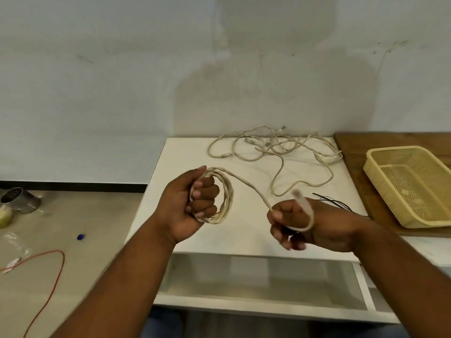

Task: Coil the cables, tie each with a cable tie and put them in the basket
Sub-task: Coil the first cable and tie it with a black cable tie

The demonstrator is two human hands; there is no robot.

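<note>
Rightward, yellow basket [400, 149] on wooden board [353, 142].

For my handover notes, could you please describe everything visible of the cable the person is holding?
The cable is a thin, beige cord, plastic-sheathed by its look. Several loops form a coil gripped in the left hand; one strand runs from the coil's top down to the right hand, which pinches it, the tail curving round that hand to a blurred tip. It hangs above the white table.

no legible text, labels, brands or numbers anywhere in view
</note>
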